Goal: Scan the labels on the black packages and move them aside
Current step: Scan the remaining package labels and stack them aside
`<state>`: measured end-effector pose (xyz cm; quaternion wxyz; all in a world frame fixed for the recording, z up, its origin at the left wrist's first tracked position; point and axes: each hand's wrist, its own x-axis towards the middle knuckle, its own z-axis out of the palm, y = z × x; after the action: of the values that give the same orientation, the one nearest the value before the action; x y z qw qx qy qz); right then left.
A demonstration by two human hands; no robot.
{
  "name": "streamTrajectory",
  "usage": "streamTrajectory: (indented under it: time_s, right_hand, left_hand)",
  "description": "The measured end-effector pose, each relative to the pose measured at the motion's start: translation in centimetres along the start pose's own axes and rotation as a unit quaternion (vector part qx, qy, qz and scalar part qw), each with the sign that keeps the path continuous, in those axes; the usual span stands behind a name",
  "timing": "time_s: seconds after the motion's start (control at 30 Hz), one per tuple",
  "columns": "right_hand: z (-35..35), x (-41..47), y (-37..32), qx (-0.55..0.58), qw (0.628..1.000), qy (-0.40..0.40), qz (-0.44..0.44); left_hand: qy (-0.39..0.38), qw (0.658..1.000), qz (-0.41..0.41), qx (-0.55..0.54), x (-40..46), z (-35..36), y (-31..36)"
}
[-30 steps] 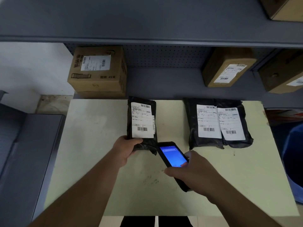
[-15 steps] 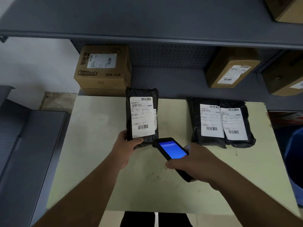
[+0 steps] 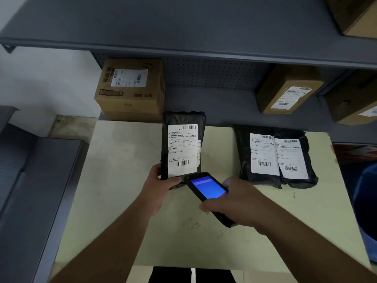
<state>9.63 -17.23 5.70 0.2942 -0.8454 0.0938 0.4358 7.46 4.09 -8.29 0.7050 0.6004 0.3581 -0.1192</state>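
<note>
My left hand (image 3: 158, 190) grips the bottom edge of a black package (image 3: 182, 121), tilted up off the table with its white barcode label (image 3: 182, 149) facing me. My right hand (image 3: 237, 201) holds a black handheld scanner (image 3: 207, 189) with a lit blue screen, its top end just under the label's lower barcode. Two more black packages (image 3: 243, 176) (image 3: 308, 178), side by side and slightly overlapping, lie flat on the pale table (image 3: 122, 180) to the right, each with a white label.
Brown cardboard boxes (image 3: 131, 88) (image 3: 285, 88) with labels sit on the grey shelf behind the table. A grey shelf board (image 3: 183, 27) overhangs above. A grey surface (image 3: 30, 180) lies left of the table; something blue (image 3: 367, 201) stands at the right edge.
My left hand has lifted the package from flat on the table and tilted it upright. The scanner has moved up closer beneath its label.
</note>
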Motion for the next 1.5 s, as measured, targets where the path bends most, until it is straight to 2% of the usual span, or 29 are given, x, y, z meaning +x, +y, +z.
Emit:
streamTrajectory:
  time_s: [0.1,0.3,0.7,1.03,1.5]
  right_hand:
    - [0.2,0.0,-0.1,-0.002,1.000,0.004,-0.010]
    - [0.4,0.0,-0.2,0.009,1.000,0.018,-0.005]
    - [-1.1,-0.6,1.1,0.049,0.998,0.025,0.004]
    - [-4.2,-1.7,4.5,0.094,0.993,0.066,0.010]
    - [-9.2,-3.6,11.0,0.198,0.974,0.106,-0.002]
  left_hand:
    - [-0.016,1.000,0.013,0.019,0.0,-0.1,0.1]
    - [0.003,1.000,-0.012,-0.013,0.2,-0.4,-0.5]
    - [-0.017,0.999,-0.020,-0.022,0.5,2.1,-0.1]
    - [-0.122,0.993,-0.008,0.003,-0.2,7.8,0.7]
    - [-0.159,0.986,-0.039,0.010,-2.7,18.9,1.2]
